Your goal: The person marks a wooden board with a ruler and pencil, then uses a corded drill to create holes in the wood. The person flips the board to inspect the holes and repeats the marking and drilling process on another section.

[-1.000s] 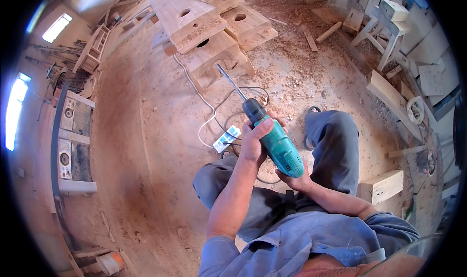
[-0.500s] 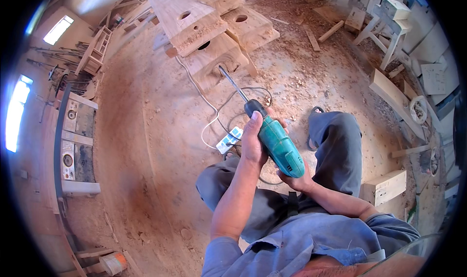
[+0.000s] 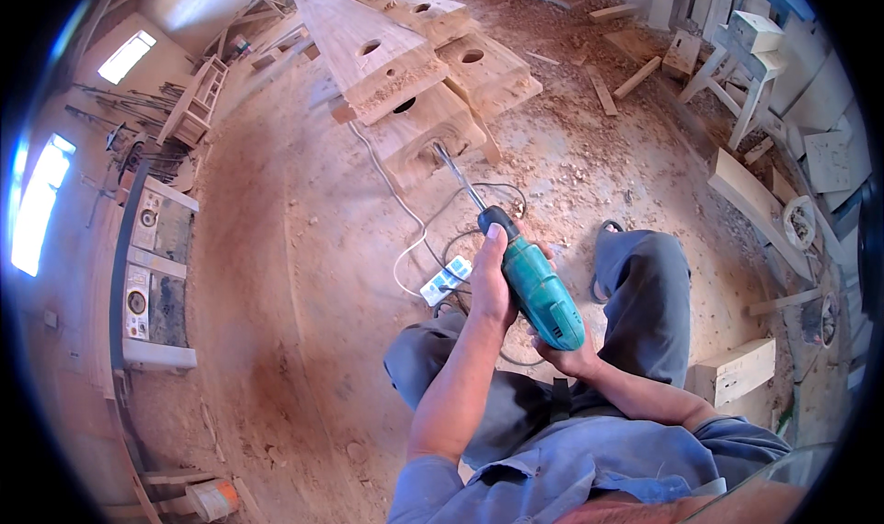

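A teal electric drill (image 3: 543,289) with a black chuck points away from me, slightly to the left. My left hand (image 3: 491,280) wraps round its front part, thumb along the chuck end. Below the rear of the body, my right hand (image 3: 571,354) grips it; most of those fingers are hidden. The long steel drill bit (image 3: 459,176) reaches a hollow in the end of a wooden plank (image 3: 433,133); how deep its tip sits I cannot tell. Resting over that plank is a tapered wooden board (image 3: 368,40) with round holes.
More holed boards (image 3: 493,68) are stacked alongside. A white and blue power strip (image 3: 446,281) with cables lies on the dusty floor near my left foot. A wooden block (image 3: 737,372) sits at right, near a long beam (image 3: 760,211). Wood chips and offcuts (image 3: 637,77) litter the floor.
The view has shifted a little, so the boards, drill and hands all appear slightly lower and further right. Both hands keep their grip, with the bit still at the plank's end.
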A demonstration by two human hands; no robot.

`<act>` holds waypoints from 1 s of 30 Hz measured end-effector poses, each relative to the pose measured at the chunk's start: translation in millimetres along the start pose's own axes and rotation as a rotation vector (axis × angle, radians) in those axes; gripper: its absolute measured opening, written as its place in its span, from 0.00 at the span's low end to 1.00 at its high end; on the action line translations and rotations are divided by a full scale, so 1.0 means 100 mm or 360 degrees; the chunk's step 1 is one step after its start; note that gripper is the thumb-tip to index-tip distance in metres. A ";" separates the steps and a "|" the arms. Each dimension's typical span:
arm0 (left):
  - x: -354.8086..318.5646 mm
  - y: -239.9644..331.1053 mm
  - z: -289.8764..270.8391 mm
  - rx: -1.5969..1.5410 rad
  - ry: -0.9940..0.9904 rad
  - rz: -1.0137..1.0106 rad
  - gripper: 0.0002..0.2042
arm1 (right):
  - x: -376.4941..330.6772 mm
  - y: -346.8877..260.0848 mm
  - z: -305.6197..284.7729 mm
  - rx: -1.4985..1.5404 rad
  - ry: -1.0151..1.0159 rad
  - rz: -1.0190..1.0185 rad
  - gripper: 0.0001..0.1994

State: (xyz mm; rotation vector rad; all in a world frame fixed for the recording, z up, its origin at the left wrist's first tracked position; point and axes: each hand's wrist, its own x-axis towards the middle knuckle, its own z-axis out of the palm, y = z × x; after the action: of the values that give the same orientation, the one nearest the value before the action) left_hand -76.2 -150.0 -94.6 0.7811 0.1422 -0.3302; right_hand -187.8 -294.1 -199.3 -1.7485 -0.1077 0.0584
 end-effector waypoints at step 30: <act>-0.02 -0.02 -0.01 0.0114 0.0013 0.0067 0.26 | 0.00 -0.09 -0.02 -0.0101 0.0012 -0.0092 0.14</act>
State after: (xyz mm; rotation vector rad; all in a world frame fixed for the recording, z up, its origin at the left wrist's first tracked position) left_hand -78.3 -150.0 -96.1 0.8553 0.1220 -0.2934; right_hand -188.0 -294.7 -190.1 -1.8080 -0.1557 0.0064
